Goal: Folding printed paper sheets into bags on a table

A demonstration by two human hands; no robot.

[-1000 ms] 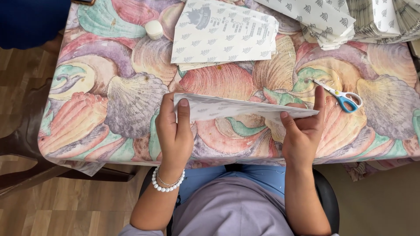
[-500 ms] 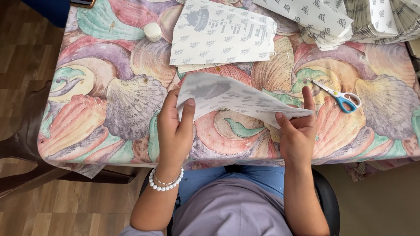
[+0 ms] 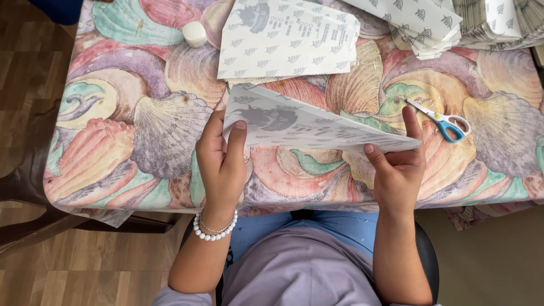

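While both hands grip it above the table's near edge, a printed paper sheet (image 3: 306, 126) hangs tilted over the shell-patterned tablecloth (image 3: 141, 130).

The left hand (image 3: 222, 161) pinches the sheet's left corner, thumb on top and fingers curled beneath; a bead bracelet (image 3: 214, 228) circles that wrist. The right hand (image 3: 399, 167) pinches the right end, thumb pressed on the near edge, index finger raised behind it. Beyond the sheet lies a flat paper bag (image 3: 286, 39); scissors (image 3: 442, 119) rest just beside the right hand, and a small white cylinder (image 3: 194, 34) stands farther left.
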